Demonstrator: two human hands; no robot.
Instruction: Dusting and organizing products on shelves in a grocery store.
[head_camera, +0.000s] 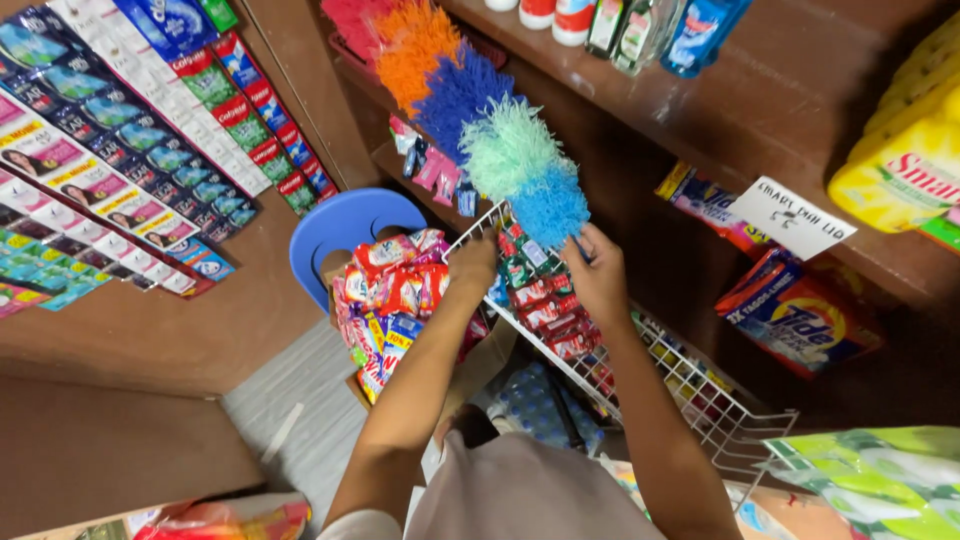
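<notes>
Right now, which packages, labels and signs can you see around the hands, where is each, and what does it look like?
Sachet strips: hanging on left wall, blue, red, pink, green.
Red sachets: in white wire rack, under right hand.
Snack packets: on blue stool, by left hand; red, yellow.
Paper sign: white handwritten card on shelf edge.
Detergent pack: lower right shelf, blue and orange.
Yellow bags: far right.
Bottles: top shelf.

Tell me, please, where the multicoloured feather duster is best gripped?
Grip the feather duster at its bare lower end, just under the blue tuft, coming from below. The fluffy tufts would only crush, and the right hand is already at that end beside the wire rack.
</notes>
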